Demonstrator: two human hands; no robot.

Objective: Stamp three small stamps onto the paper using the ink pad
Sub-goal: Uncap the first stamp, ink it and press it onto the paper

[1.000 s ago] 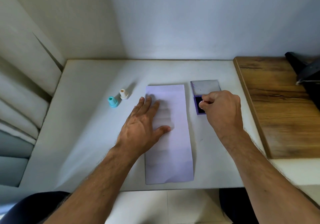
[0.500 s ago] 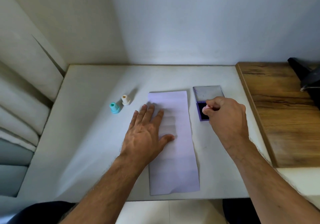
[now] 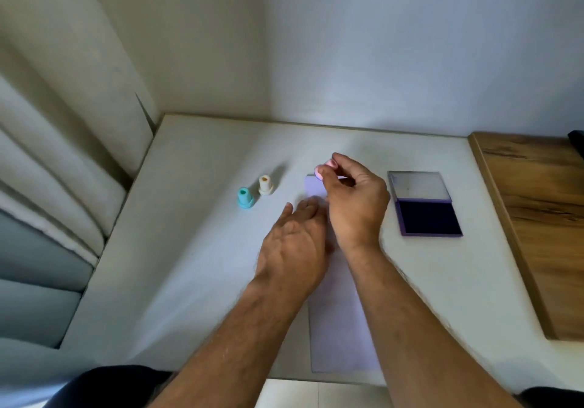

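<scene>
Right hand: thumb and fingertips pinched together on a small pink stamp, fingers curled round it. Only the top of the stamp shows past the fingertips; its stamping face is hidden. Hand and stamp sit over the far end of the paper; cannot tell whether the stamp touches the sheet or is held just above it.

Left hand: fingers straight and close together, palm down, lying flat on the left part of the paper near its middle. It holds nothing. Fingertips partly hidden behind the right hand, which crosses just over them.

Paper: pale lilac strip, long axis running away from the person, near end close to the front edge of the white table. No mark can be made out on the visible parts.

Ink pad: right of the paper, apart from it, lid open and lying flat behind the dark blue pad surface. Neither hand touches it.

Other stamps: a teal stamp and a cream stamp stand upright left of the paper's far end, close to each other, the cream one slightly farther back. Both untouched.

Surroundings: wooden board at the right edge of the table; padded panels along the left.
</scene>
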